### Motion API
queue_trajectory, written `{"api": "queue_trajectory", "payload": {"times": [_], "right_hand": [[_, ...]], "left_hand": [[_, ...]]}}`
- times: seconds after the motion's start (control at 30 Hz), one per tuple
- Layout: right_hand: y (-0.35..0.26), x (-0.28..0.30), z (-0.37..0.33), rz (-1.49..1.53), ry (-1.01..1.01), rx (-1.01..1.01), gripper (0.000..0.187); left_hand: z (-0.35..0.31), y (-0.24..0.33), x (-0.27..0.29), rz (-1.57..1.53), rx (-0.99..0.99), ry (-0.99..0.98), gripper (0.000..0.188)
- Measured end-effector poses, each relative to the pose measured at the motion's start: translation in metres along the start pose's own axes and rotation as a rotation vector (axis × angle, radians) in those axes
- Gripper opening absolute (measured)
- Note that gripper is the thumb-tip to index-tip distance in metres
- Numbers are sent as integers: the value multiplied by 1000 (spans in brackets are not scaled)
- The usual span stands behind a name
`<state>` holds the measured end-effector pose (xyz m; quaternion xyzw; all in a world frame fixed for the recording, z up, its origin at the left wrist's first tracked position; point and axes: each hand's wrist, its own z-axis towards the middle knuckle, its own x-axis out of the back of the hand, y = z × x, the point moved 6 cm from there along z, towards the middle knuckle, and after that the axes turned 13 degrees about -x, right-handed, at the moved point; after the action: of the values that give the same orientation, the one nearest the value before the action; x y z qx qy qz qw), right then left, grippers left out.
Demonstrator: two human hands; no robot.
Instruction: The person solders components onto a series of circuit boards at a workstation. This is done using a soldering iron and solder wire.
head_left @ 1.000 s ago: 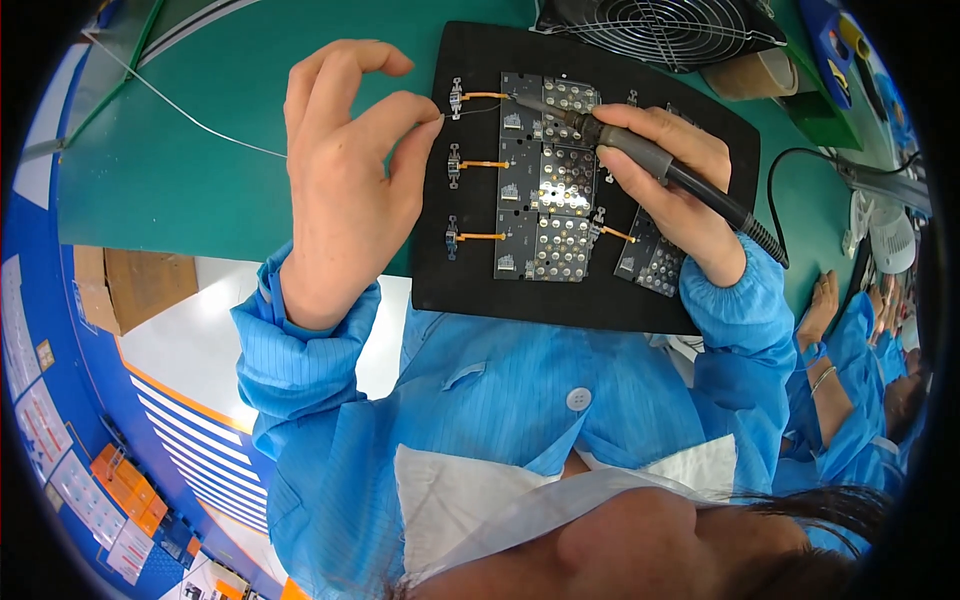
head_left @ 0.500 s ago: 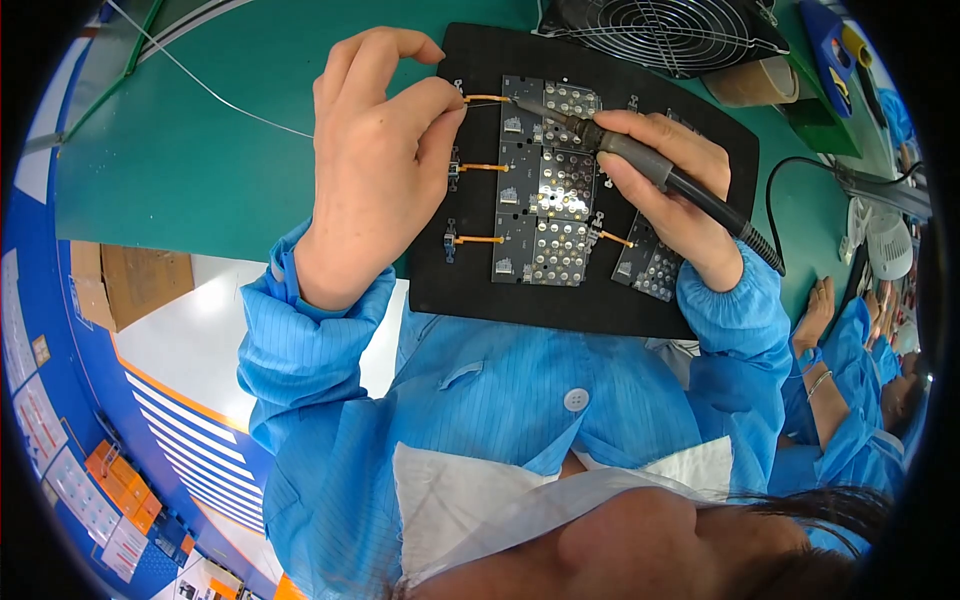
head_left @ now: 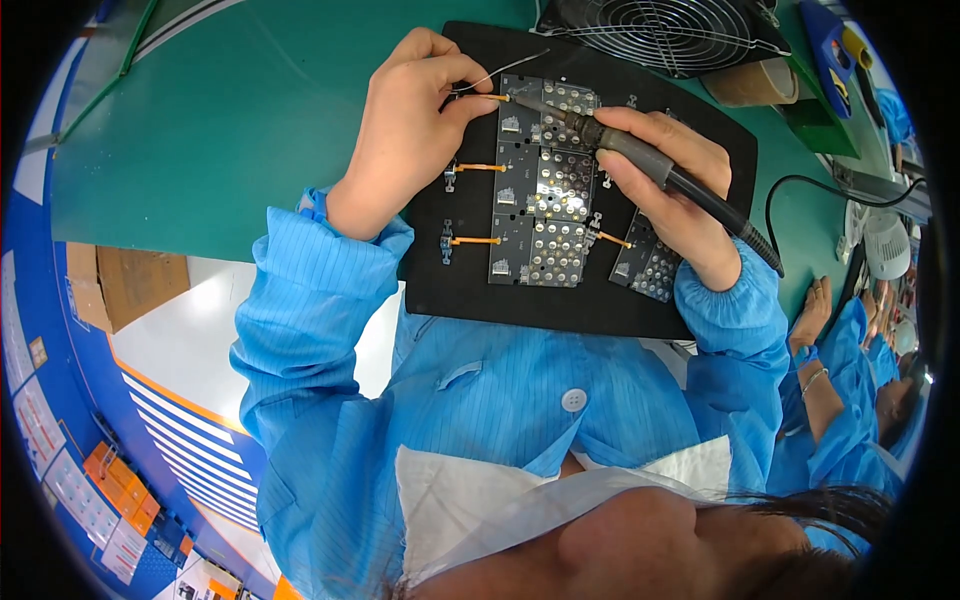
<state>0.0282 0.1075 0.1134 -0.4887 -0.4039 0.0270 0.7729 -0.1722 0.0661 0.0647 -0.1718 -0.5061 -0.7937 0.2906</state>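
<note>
My right hand (head_left: 670,170) grips a soldering iron (head_left: 640,155) by its dark handle. Its tip points left, to the upper left edge of the top circuit board (head_left: 515,125). My left hand (head_left: 415,135) is closed in a pinch at the short orange flex cable (head_left: 501,97) that meets that edge. A thin silvery wire (head_left: 520,63) sticks out past the left fingers toward the upper right. Below, two more dark boards join the first, each with an orange flex cable (head_left: 482,168) and small connector at its left. A separate board (head_left: 648,265) lies tilted at the right.
Everything rests on a black mat (head_left: 455,295) over a green table (head_left: 200,160). A fan with a wire guard (head_left: 655,35) stands at the far side, near a cardboard roll (head_left: 755,83). The iron's black cord (head_left: 775,195) loops right. A co-worker's hand (head_left: 812,312) is at the right.
My left hand has moved right, closer to the board's edge. The thin wire trailed off to the upper left; now an end points to the upper right. My right hand and the iron stay nearly still.
</note>
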Motion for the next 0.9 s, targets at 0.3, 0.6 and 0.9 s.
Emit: {"api": "queue_trajectory", "payload": {"times": [0.3, 0.6, 0.9], "right_hand": [[0, 1, -1, -6, -31, -14, 29], [7, 2, -1, 1, -27, -11, 29], [3, 0, 1, 19, -24, -6, 30]], "left_hand": [[-1, -2, 0, -42, -41, 55, 13], [-1, -3, -3, -31, -67, 68, 13], [-2, -2, 1, -50, -30, 74, 13]]}}
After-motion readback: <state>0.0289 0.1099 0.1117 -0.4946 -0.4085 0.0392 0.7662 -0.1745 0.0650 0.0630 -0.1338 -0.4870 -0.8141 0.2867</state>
